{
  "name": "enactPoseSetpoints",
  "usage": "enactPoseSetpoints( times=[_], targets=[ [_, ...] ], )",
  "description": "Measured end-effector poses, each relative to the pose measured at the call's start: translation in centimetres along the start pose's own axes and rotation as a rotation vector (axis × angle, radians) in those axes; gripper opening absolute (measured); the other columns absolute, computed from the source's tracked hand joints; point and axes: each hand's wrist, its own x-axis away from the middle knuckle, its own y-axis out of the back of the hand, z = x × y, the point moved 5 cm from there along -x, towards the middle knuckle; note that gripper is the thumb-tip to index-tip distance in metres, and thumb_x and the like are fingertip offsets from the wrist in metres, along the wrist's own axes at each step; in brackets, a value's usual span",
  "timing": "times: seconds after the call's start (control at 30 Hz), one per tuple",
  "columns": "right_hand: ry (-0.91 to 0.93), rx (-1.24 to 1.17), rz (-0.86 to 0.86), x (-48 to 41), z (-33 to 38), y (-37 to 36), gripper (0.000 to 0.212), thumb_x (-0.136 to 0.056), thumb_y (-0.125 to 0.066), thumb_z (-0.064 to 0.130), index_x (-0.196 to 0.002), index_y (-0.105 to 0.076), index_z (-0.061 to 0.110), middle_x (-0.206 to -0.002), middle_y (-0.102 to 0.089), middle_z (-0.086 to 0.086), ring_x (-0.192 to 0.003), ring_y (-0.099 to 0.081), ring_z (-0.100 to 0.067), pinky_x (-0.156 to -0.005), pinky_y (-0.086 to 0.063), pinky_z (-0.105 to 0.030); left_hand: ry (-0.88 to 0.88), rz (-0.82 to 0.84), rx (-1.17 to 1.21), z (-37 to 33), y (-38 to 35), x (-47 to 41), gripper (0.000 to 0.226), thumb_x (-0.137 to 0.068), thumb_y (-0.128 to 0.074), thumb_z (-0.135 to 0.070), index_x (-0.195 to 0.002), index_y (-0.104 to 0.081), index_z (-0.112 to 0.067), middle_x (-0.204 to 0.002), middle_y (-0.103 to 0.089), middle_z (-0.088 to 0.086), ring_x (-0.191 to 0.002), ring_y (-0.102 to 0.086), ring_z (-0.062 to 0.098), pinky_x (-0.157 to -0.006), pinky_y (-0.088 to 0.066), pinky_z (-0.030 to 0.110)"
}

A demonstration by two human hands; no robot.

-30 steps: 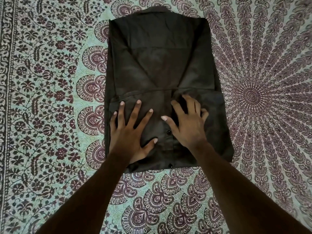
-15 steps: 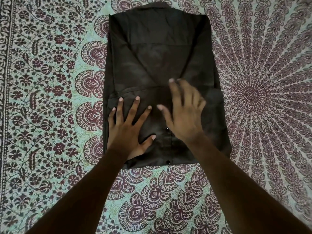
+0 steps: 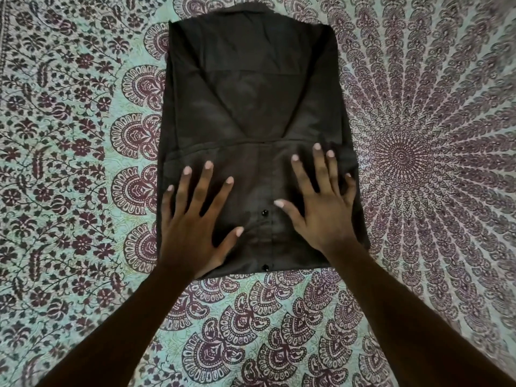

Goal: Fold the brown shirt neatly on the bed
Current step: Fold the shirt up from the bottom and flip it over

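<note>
The right hand (image 3: 321,213) is sliding outward from the placket toward the brown shirt (image 3: 251,107)'s right edge — fingers splayed flat like the left hand (image 3: 192,227)'s, gripping nothing — smoothing the bottom fold.

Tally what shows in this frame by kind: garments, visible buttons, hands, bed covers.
Garments: 1, the dark brown folded cotton shirt
Buttons: 2, small round black buttons and
Hands: 2, left hand and right hand, both flat on the shirt
Bed covers: 1, pale green and maroon mandala-print bedsheet
Total: 6
</note>
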Motion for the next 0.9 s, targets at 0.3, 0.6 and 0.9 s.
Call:
enactPoseSetpoints(
  times=[0.3, 0.6, 0.9],
  targets=[
    [-0.049, 0.056, 0.043, 8.5, -6.2, -1.7, 0.072, -0.095, -0.037, 0.073, -0.161, -0.020, 0.046, -0.174, 0.001, -0.001, -0.160, -0.003, -0.032, -0.123, -0.019, -0.059, 0.007, 0.090, -0.043, 2.9, -1.6, 6.0, 0.087, -0.088, -0.047, -0.075, -0.163, -0.026, -0.034, -0.175, -0.008, 0.002, -0.160, -0.011, 0.033, -0.122, -0.023, 0.060],
    [0.247, -0.052, 0.143, 11.8, -5.8, -0.9, 0.093, -0.075, -0.056, 0.044, -0.161, -0.031, 0.022, -0.173, -0.012, -0.005, -0.159, -0.016, -0.024, -0.121, -0.026, -0.060, -0.133, 0.106, -0.052, 5.2, -0.5, 9.4, 0.068, -0.077, -0.056, -0.051, -0.136, -0.061, -0.017, -0.135, -0.057, 0.014, -0.119, -0.053, 0.040, -0.095, -0.044, 0.057],
    [0.004, -0.342, -0.236, 5.3, -5.8, 5.4, 0.040, -0.091, -0.051, 0.023, -0.118, -0.070, 0.001, -0.101, -0.073, -0.015, -0.088, -0.067, -0.033, -0.086, -0.054, -0.043, 0.065, -0.064, 0.336, 6.0, 6.9, 2.2, 0.036, -0.102, -0.046, -0.031, -0.120, -0.071, -0.013, -0.107, -0.076, 0.005, -0.087, -0.071, 0.026, -0.084, -0.051, 0.048]
  ],
)
